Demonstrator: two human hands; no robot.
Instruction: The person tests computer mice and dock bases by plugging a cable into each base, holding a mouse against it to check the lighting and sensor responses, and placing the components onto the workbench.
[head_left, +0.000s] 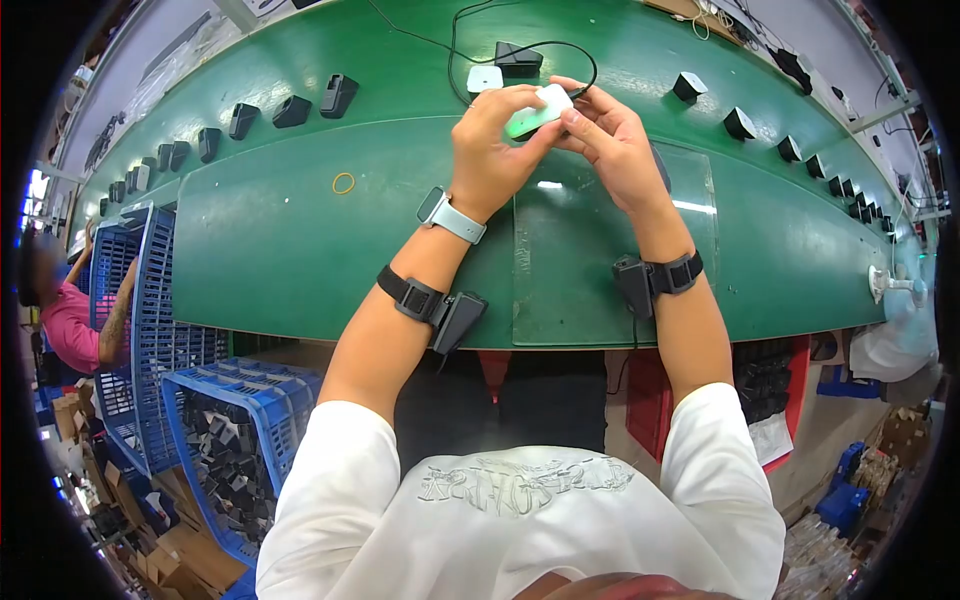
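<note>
You have a small white device, glowing green along one side, between both hands above the green table. Your left hand holds it in a narrow grip, fingers over its top and thumb at its near edge. Your right hand closes around its other end, thumb against the near corner, beside a black cable. A black housing stands just beyond.

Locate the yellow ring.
In the head view, the yellow ring lies on the green table, left of the left hand, below a black block.
</note>
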